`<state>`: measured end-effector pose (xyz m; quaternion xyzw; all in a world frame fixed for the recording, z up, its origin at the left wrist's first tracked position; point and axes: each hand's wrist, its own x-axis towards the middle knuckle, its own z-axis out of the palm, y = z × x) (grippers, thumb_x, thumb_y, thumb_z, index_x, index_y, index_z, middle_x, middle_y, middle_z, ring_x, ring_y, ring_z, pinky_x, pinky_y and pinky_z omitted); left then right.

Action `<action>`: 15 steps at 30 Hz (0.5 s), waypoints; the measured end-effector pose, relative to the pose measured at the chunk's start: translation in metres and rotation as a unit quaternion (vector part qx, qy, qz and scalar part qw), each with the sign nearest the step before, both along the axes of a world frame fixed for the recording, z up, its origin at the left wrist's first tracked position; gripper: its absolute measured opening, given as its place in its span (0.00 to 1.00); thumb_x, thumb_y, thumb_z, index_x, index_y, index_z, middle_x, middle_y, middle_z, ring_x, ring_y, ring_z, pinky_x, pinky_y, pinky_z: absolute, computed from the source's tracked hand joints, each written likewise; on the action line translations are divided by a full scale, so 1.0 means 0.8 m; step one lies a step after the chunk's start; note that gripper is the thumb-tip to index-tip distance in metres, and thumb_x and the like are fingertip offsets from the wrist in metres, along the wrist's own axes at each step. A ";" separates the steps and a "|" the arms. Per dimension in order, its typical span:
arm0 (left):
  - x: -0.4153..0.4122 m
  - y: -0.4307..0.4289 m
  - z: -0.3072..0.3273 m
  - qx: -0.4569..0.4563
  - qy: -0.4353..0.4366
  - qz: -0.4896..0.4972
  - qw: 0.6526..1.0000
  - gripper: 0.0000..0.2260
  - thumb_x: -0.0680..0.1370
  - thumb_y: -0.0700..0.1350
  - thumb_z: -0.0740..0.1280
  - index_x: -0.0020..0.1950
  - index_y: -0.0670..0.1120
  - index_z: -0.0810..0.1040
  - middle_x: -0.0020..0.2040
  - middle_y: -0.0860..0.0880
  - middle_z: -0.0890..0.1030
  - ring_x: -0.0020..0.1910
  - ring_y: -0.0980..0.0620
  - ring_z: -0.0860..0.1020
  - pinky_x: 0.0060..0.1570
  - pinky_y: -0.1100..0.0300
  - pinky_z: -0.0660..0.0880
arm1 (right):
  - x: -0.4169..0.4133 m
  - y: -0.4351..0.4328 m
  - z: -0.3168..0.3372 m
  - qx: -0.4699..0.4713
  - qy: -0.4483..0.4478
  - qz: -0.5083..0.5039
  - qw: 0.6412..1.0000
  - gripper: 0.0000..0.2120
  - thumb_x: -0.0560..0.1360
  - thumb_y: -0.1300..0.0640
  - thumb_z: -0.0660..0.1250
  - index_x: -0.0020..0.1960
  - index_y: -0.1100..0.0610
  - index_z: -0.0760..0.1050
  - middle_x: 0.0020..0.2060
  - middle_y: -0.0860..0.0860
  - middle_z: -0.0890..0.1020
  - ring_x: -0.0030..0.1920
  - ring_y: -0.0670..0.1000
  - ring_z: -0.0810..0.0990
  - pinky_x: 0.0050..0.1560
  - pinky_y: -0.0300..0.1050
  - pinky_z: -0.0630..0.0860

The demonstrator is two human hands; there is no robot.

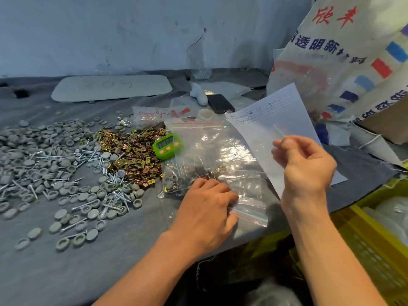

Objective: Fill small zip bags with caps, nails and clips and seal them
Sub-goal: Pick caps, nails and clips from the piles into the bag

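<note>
Left hand (207, 202): palm down on the near edge of the bags, fingers bent, tips on the plastic beside a red zip line; I cannot tell whether they pinch anything.
Right hand (304, 160): raised above the table edge, fingers curled, thumb and fingertips pinching a small bag.
Small bag (278, 130): clear, held up in front of the paper; only its pale zip strip shows well.
Bags (220, 155): loose heap of clear zip bags on the cloth, between the clips and the paper.
Filled bag (176, 175): at the heap's left edge, just beyond the left fingertips, with caps, nails and clips inside.
Caps (44, 155): grey, spread wide over the left of the cloth.
Nails (88, 154): silver, mixed in among the caps.
Clips (132, 151): brass-coloured pile, right of the caps, touching the bags.
Timer (167, 145): green, between clips and bags.
Paper (271, 111): lined sheet, tilted, its lower edge behind the right hand.
Phone (219, 103): dark, lying face up beyond the bags.
Sack (342, 51): printed woven sack, standing at far right.
Crate (375, 239): yellow, below the table edge at right.
Cloth (110, 250): grey, covering the table.
</note>
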<state>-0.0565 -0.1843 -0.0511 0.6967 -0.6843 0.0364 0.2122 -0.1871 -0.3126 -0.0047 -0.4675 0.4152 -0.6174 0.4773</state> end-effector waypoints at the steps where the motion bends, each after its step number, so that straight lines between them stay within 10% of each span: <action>1: -0.002 0.000 0.001 0.005 0.004 0.002 1.000 0.17 0.77 0.57 0.60 0.60 0.55 0.82 0.59 0.58 0.82 0.58 0.55 0.75 0.64 0.58 0.61 | 0.005 0.004 0.005 -0.020 -0.018 -0.028 0.999 0.06 0.80 0.62 0.71 0.46 0.53 0.83 0.41 0.54 0.88 0.43 0.53 0.88 0.47 0.44 0.84; 9: 0.007 0.009 0.022 -0.068 0.148 -0.006 0.987 0.23 0.63 0.46 0.67 0.58 0.51 0.86 0.59 0.56 0.84 0.60 0.58 0.77 0.65 0.60 0.69 | 0.047 0.045 0.040 -0.035 -0.183 0.079 0.979 0.08 0.86 0.63 0.60 0.52 0.55 0.75 0.42 0.57 0.87 0.45 0.57 0.88 0.49 0.50 0.85; 15: 0.061 0.027 0.044 -0.247 0.425 0.239 0.837 0.10 0.72 0.52 0.65 0.43 0.59 0.87 0.36 0.60 0.85 0.34 0.59 0.81 0.35 0.55 0.80 | 0.117 0.073 0.042 0.117 -0.216 0.239 0.939 0.13 0.86 0.65 0.58 0.47 0.57 0.78 0.38 0.55 0.87 0.39 0.52 0.87 0.44 0.45 0.85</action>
